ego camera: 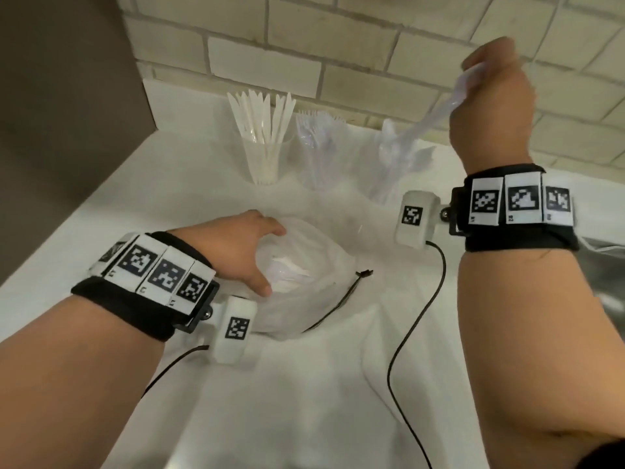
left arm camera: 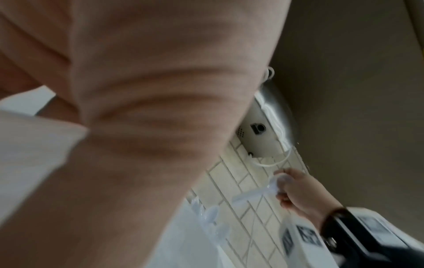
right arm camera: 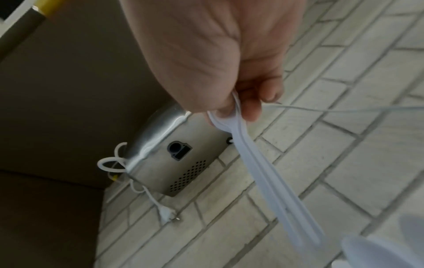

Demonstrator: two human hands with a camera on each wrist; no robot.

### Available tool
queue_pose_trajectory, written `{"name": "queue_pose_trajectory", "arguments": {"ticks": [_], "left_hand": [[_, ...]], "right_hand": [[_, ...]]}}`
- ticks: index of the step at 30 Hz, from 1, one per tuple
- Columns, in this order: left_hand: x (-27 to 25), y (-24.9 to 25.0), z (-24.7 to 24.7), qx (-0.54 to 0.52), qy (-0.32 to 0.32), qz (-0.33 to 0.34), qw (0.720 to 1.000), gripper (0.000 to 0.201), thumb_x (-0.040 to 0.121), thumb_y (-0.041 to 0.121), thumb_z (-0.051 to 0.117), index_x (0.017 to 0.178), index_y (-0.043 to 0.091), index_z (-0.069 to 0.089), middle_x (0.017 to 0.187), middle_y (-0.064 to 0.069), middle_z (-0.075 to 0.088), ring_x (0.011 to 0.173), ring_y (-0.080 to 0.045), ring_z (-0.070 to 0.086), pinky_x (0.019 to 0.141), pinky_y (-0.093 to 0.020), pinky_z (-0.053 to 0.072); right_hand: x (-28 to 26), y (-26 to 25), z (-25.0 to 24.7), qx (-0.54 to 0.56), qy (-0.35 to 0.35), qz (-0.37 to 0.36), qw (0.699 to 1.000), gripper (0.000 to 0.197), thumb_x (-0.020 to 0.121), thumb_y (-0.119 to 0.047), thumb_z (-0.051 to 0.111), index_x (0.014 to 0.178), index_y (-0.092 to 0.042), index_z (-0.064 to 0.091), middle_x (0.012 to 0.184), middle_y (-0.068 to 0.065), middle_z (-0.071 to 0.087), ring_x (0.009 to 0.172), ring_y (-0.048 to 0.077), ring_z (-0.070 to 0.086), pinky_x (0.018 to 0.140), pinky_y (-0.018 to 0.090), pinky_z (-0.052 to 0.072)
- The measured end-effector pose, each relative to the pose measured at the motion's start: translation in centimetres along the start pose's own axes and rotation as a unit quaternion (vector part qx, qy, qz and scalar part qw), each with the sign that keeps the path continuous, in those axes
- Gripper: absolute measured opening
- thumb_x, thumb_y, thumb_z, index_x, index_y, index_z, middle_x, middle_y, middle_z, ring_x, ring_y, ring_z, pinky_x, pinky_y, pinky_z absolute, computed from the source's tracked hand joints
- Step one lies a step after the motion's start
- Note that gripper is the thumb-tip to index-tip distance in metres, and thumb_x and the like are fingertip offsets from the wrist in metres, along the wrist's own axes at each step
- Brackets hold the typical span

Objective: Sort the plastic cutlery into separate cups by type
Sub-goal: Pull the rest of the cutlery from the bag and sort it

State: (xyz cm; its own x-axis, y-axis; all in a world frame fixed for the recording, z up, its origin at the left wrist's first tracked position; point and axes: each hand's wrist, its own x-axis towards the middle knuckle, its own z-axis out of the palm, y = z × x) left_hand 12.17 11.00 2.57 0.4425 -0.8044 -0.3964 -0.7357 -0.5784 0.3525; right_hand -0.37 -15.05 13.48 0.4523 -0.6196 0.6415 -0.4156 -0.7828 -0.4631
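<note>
Three clear cups stand at the back of the white counter: the knife cup, the fork cup and the spoon cup. My right hand is raised above the spoon cup and pinches the handles of clear spoons, bowls slanting down toward that cup. The right wrist view shows the two handles pinched between thumb and fingers. My left hand curls over the mouth of a clear plastic bag with cutlery inside.
A cream brick wall runs behind the cups, with a brown panel on the left. A metal wall unit with a white cord hangs above. Black cables trail across the counter. A steel surface lies at the right edge.
</note>
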Motion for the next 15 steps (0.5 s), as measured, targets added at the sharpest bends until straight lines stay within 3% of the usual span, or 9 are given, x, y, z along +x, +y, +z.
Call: {"name": "queue_pose_trajectory", "arguments": {"ticks": [2, 4, 9, 12, 15], "left_hand": [[0.7, 0.8, 0.5, 0.014, -0.011, 0.013, 1.000, 0.113, 0.053, 0.041, 0.090, 0.145, 0.036, 0.025, 0.143, 0.008, 0.030, 0.123, -0.017, 0.046, 0.102, -0.033, 0.042], [1.1, 1.5, 0.9, 0.031, -0.016, 0.026, 0.999, 0.120, 0.052, 0.038, 0.090, 0.148, 0.035, 0.018, 0.144, 0.006, 0.026, 0.122, -0.019, 0.047, 0.099, -0.031, 0.044], [1.7, 2.0, 1.4, 0.032, -0.024, 0.029, 0.999, 0.121, 0.053, 0.034, 0.090, 0.148, 0.035, 0.016, 0.142, 0.006, 0.027, 0.116, -0.020, 0.050, 0.088, -0.028, 0.047], [1.7, 1.6, 1.5, 0.023, -0.026, 0.025, 0.999, 0.119, 0.054, 0.034, 0.089, 0.148, 0.037, 0.016, 0.140, 0.007, 0.028, 0.115, -0.020, 0.051, 0.087, -0.028, 0.048], [1.6, 1.4, 1.4, 0.016, -0.027, 0.022, 0.999, 0.118, 0.055, 0.035, 0.089, 0.148, 0.038, 0.016, 0.140, 0.007, 0.029, 0.116, -0.019, 0.051, 0.090, -0.030, 0.049]], "right_hand": [[1.1, 0.2, 0.3, -0.025, 0.029, -0.013, 0.999, 0.037, 0.086, 0.001, 0.033, 0.116, -0.009, 0.052, 0.110, 0.012, 0.060, 0.094, 0.021, 0.056, 0.066, 0.022, 0.032], [1.9, 0.6, 1.4, -0.053, 0.016, -0.009, 0.998, 0.037, 0.087, 0.001, 0.033, 0.117, -0.010, 0.051, 0.114, 0.012, 0.058, 0.095, 0.023, 0.056, 0.067, 0.025, 0.033], [1.7, 3.1, 5.9, -0.142, -0.097, 0.027, 0.985, 0.033, 0.091, -0.001, 0.034, 0.119, -0.011, 0.048, 0.117, 0.018, 0.055, 0.099, 0.036, 0.056, 0.074, 0.036, 0.039], [-0.1, 4.7, 8.8, -0.246, -0.203, 0.045, 0.947, 0.043, 0.087, -0.002, 0.037, 0.126, -0.018, 0.047, 0.122, 0.011, 0.056, 0.114, 0.034, 0.046, 0.087, 0.044, 0.039], [-1.1, 5.5, 10.2, -0.290, -0.236, 0.043, 0.927, 0.050, 0.091, -0.010, 0.035, 0.138, -0.023, 0.038, 0.137, 0.004, 0.048, 0.121, 0.034, 0.038, 0.092, 0.048, 0.032]]}}
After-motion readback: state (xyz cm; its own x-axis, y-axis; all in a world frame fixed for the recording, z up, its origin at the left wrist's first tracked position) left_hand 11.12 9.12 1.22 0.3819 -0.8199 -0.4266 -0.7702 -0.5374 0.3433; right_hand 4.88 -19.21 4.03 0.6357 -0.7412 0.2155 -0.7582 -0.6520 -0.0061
